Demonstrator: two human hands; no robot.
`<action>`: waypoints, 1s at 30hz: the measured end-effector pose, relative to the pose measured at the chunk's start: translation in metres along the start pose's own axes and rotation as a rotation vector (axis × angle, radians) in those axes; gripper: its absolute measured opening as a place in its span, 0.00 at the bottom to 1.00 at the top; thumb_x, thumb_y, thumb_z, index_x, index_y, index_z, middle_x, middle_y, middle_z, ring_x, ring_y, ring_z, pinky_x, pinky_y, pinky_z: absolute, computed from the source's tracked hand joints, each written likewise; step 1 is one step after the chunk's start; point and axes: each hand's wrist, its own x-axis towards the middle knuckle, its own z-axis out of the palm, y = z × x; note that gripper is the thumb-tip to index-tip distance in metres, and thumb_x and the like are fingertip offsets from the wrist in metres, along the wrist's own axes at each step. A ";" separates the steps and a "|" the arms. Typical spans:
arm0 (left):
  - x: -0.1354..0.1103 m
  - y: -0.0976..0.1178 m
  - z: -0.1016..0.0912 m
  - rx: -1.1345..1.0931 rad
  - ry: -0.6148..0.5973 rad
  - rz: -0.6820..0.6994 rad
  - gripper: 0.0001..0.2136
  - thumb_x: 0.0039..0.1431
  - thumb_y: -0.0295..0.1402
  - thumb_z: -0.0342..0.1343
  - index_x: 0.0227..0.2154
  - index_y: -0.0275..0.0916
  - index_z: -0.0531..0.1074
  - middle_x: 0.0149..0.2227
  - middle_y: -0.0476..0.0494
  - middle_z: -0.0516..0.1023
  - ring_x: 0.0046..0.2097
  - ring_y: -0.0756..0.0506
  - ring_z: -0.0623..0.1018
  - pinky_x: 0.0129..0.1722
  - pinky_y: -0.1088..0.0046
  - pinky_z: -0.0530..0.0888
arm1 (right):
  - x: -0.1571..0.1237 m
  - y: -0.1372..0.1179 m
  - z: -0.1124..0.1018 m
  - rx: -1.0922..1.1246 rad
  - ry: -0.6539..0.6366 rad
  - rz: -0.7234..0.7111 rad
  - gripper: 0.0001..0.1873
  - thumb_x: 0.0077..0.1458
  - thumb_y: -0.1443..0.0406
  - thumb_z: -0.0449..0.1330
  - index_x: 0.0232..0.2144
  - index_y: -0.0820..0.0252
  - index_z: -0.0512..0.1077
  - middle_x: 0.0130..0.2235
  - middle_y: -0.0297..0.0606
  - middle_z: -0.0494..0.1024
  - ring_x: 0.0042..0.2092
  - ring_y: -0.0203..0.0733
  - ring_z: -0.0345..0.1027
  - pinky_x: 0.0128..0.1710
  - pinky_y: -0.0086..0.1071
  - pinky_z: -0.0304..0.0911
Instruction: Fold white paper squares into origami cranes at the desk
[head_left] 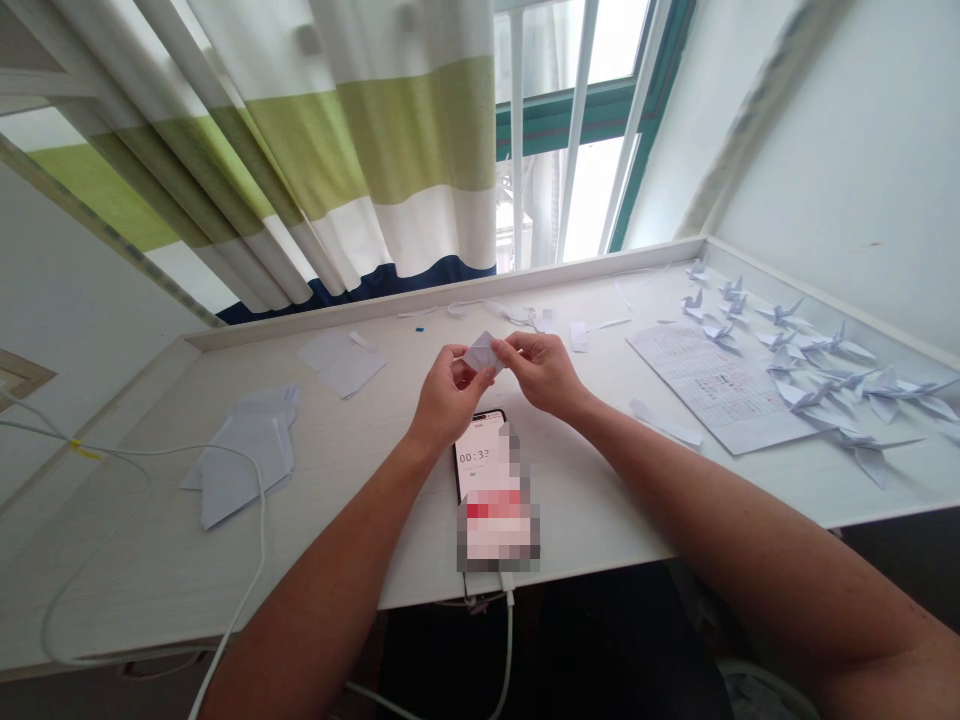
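Observation:
A small folded piece of white paper [481, 350] is held up over the desk between both hands. My left hand [450, 390] pinches its left and lower edge, the thumb lying across the front. On the other side, my right hand [541, 368] grips the right corner between thumb and fingers. Just below the hands a phone [480, 450] lies face up, its screen reading about 00:33 and partly blurred out. Creases show on the paper's face, but its back is hidden.
Several folded paper cranes [817, 390] crowd the right side, some on a printed sheet [720, 390]. Paper stacks [251, 450] and loose sheets [341, 360] lie left. Paper strips [664, 422] are scattered about. A white cable [261, 490] crosses the desk's [360, 540] left side; a raised rim runs behind.

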 end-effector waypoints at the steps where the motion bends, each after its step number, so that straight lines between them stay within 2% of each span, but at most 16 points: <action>1: 0.000 -0.002 -0.001 0.088 0.059 0.053 0.25 0.57 0.48 0.72 0.50 0.41 0.69 0.45 0.39 0.84 0.44 0.41 0.84 0.43 0.64 0.78 | 0.000 0.000 0.000 -0.020 0.015 0.005 0.31 0.61 0.38 0.63 0.25 0.58 0.77 0.26 0.36 0.77 0.30 0.39 0.66 0.33 0.36 0.63; 4: 0.001 -0.002 -0.007 0.369 0.146 0.305 0.30 0.55 0.43 0.74 0.57 0.44 0.67 0.59 0.35 0.77 0.59 0.36 0.78 0.54 0.55 0.77 | 0.000 0.003 0.000 -0.029 0.067 0.060 0.30 0.63 0.41 0.63 0.25 0.59 0.77 0.26 0.37 0.77 0.30 0.39 0.68 0.32 0.35 0.63; 6: 0.001 0.001 -0.009 0.560 0.079 0.476 0.31 0.56 0.42 0.74 0.60 0.45 0.71 0.64 0.33 0.74 0.66 0.32 0.71 0.65 0.47 0.70 | 0.000 0.005 0.000 0.000 0.104 0.113 0.29 0.62 0.42 0.64 0.23 0.59 0.76 0.24 0.37 0.76 0.28 0.39 0.67 0.31 0.35 0.63; 9: 0.001 0.006 -0.008 0.678 -0.035 0.551 0.23 0.64 0.39 0.67 0.61 0.45 0.75 0.66 0.34 0.75 0.68 0.31 0.69 0.68 0.45 0.66 | 0.000 0.005 0.000 0.053 0.116 0.171 0.30 0.60 0.41 0.66 0.21 0.59 0.75 0.22 0.37 0.75 0.26 0.38 0.66 0.29 0.35 0.62; 12: 0.000 0.007 -0.006 0.594 -0.068 0.504 0.16 0.72 0.37 0.56 0.58 0.45 0.79 0.60 0.37 0.81 0.64 0.34 0.75 0.66 0.50 0.69 | 0.001 0.003 0.000 0.075 0.098 0.170 0.33 0.60 0.40 0.65 0.19 0.58 0.73 0.21 0.36 0.73 0.26 0.38 0.65 0.31 0.36 0.62; 14: -0.001 0.007 -0.006 0.475 -0.038 0.437 0.15 0.73 0.38 0.55 0.55 0.45 0.82 0.55 0.37 0.85 0.60 0.34 0.79 0.63 0.53 0.72 | 0.002 0.001 -0.001 0.063 0.124 0.130 0.32 0.63 0.39 0.62 0.21 0.58 0.74 0.24 0.37 0.75 0.29 0.39 0.67 0.34 0.37 0.65; 17: -0.002 0.008 -0.006 0.276 0.064 0.273 0.14 0.70 0.42 0.60 0.50 0.44 0.85 0.50 0.39 0.87 0.54 0.34 0.83 0.58 0.57 0.75 | 0.003 -0.003 -0.004 0.005 0.174 0.010 0.25 0.64 0.42 0.62 0.33 0.57 0.79 0.36 0.40 0.82 0.39 0.44 0.74 0.43 0.40 0.69; 19: -0.002 0.007 -0.004 0.118 0.098 0.160 0.14 0.66 0.44 0.64 0.47 0.42 0.86 0.45 0.41 0.88 0.50 0.35 0.85 0.55 0.58 0.77 | 0.003 -0.004 -0.007 -0.037 0.113 -0.077 0.21 0.63 0.45 0.66 0.43 0.54 0.80 0.45 0.41 0.83 0.48 0.47 0.76 0.50 0.43 0.70; 21: -0.001 0.007 -0.002 -0.054 0.083 0.077 0.16 0.62 0.46 0.68 0.44 0.40 0.86 0.42 0.41 0.88 0.46 0.38 0.85 0.52 0.60 0.78 | 0.003 -0.004 -0.008 -0.052 0.017 -0.121 0.20 0.61 0.47 0.68 0.48 0.52 0.80 0.50 0.41 0.83 0.52 0.49 0.76 0.53 0.46 0.71; 26: 0.001 0.008 0.002 -0.303 0.022 -0.050 0.20 0.54 0.50 0.73 0.39 0.37 0.85 0.40 0.41 0.88 0.43 0.42 0.84 0.53 0.60 0.80 | 0.004 0.007 -0.006 0.025 -0.051 -0.023 0.17 0.60 0.51 0.70 0.43 0.56 0.80 0.41 0.40 0.84 0.43 0.46 0.77 0.46 0.43 0.73; 30: 0.003 0.007 0.000 -0.258 0.006 -0.087 0.21 0.56 0.53 0.70 0.39 0.37 0.86 0.40 0.41 0.87 0.42 0.43 0.84 0.49 0.62 0.81 | 0.007 0.013 -0.006 0.137 -0.034 0.032 0.19 0.55 0.50 0.74 0.37 0.58 0.79 0.38 0.39 0.83 0.40 0.43 0.76 0.41 0.39 0.73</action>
